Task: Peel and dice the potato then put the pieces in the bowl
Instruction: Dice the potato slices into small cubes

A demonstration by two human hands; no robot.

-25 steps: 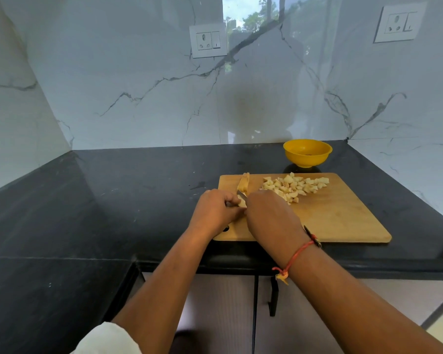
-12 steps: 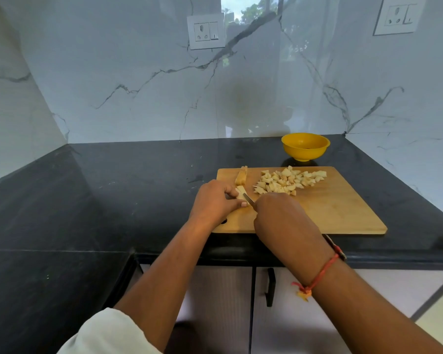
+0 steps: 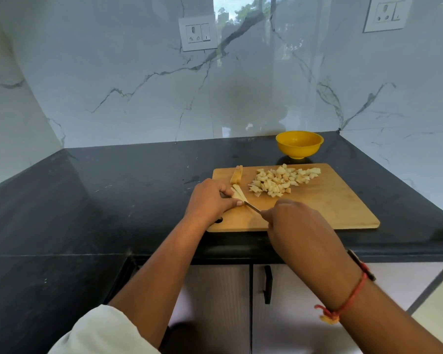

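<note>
Both forearms reach in from six o'clock. Left hand curled, fingers pinching down; right hand fisted closed, red thread on the wrist.

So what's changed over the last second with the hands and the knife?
The right hand has drawn back toward the board's near edge, baring the knife blade. The left hand still pins the potato strips. Diced pile, spare slice and yellow bowl are unmoved.
</note>
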